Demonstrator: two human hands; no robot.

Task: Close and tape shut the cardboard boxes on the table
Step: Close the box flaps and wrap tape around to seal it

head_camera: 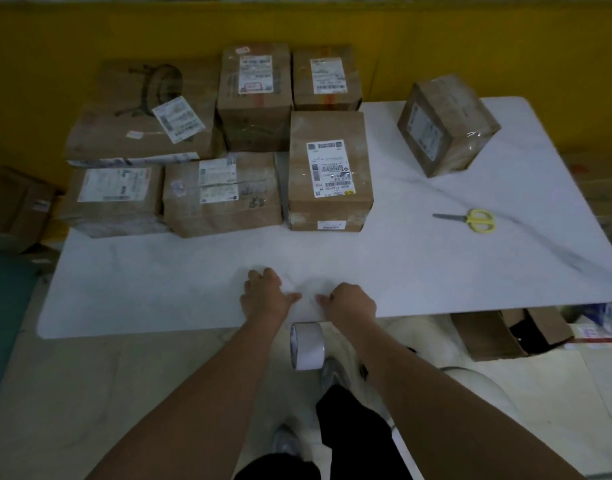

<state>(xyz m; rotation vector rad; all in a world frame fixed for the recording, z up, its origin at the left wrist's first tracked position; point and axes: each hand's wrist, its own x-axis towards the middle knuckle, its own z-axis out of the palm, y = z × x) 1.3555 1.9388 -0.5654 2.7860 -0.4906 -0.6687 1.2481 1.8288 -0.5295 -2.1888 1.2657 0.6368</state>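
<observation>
Several closed cardboard boxes with shipping labels crowd the white table point(436, 265) at the back left; the nearest upright box point(330, 171) stands mid-table. One tilted box point(448, 124) wrapped in clear tape sits alone at the back right. My left hand point(263, 296) rests knuckles-up on the table near the front edge, thumb pointing right. My right hand point(349, 301) lies beside it with fingers curled under, thumb pointing left. A roll of clear tape point(307, 346) hangs just below the table edge between my forearms; what holds it is hidden.
Yellow-handled scissors point(470, 220) lie on the table's right side. An open cardboard box point(501, 334) sits on the floor under the right front corner, and another box point(20, 206) stands on the floor at the far left. A yellow wall runs behind.
</observation>
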